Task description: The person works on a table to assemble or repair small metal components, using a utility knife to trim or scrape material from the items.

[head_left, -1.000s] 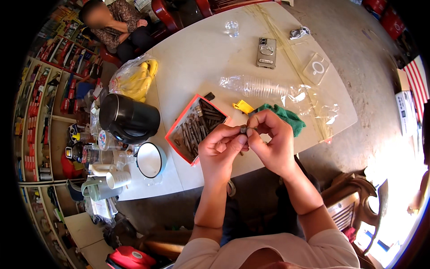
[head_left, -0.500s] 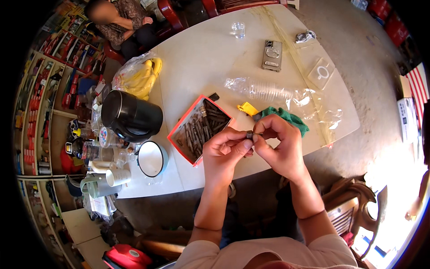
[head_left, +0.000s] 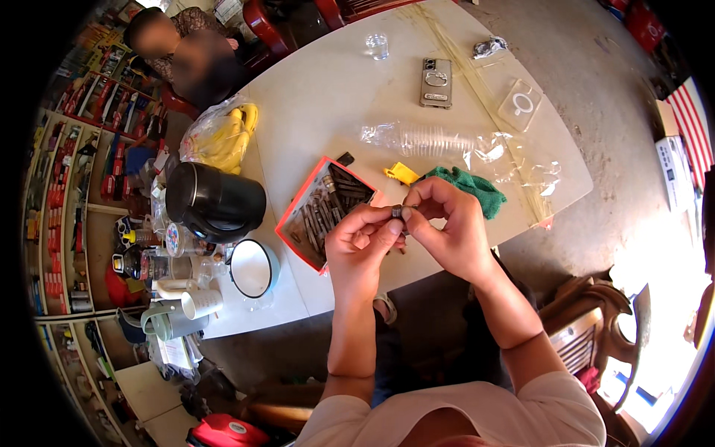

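Left hand [head_left: 361, 240]: gripped a short dark piece [head_left: 396, 212] between thumb and forefinger; curled the remaining fingers inward.
Right hand [head_left: 447, 227]: pinched with thumb and forefinger at the right side of the same piece; possibly held something thin there, too small to tell.
Dark piece: sat between both sets of fingertips, over the near side of the table [head_left: 313, 127].
Red-rimmed box [head_left: 300, 195]: held many slender dark rods [head_left: 320, 220], just beyond and left of the left hand.
Green cloth [head_left: 488, 195]: lay just beyond the right hand.
Two-handed pinch: appeared to be close fingertip handling of one piece.
Next fingertip move: seemed to call for steadiness on the left, small controlled motion on the right.
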A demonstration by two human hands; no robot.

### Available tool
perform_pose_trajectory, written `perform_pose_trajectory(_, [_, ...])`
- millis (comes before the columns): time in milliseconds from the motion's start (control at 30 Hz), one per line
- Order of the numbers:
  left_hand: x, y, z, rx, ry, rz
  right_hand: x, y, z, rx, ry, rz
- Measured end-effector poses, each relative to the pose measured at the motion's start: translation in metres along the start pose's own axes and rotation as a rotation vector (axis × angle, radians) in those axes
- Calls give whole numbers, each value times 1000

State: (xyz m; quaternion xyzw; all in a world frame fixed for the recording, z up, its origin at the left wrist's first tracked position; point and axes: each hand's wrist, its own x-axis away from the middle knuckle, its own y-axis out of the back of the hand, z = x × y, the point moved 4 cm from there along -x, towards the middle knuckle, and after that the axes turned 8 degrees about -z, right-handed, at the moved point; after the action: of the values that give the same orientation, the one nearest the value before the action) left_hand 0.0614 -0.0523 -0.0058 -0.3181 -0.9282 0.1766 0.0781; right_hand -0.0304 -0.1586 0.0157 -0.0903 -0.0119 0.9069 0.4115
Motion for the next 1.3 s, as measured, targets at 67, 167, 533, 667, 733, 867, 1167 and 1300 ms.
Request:
perform_pose_trajectory(67, [-3, 2, 0, 12, -14, 26, 1, -1, -2, -10, -4, -8])
perform_pose_trajectory(167, [-3, 2, 1, 25, 9, 33, -2, 2, 0, 35, 72, 44])
perform_pose_trajectory(533, [-4, 6, 3, -35, 57, 37, -1, 1, -4, 90, 33, 5])
perform_pose_trajectory(667, [-6, 7, 2, -50, 41, 57, 2, -2, -7, 33, -80, -40])
perform_pose_trajectory(733, [-6, 8, 5, -40, 51, 59, 3, -5, -8, 3, -92, -63])
perform_pose_trajectory(867, [-8, 6, 5, -62, 53, 74, 0, -3, -5, 75, 53, -24])
perform_pose_trajectory(1167, [-5, 3, 3, -49, 29, 80, 3, -4, -9, 29, 24, -124])
perform_pose_trajectory(1300, [-4, 6, 2, -38, 60, 64, 2, -6, -4, 120, 58, -44])
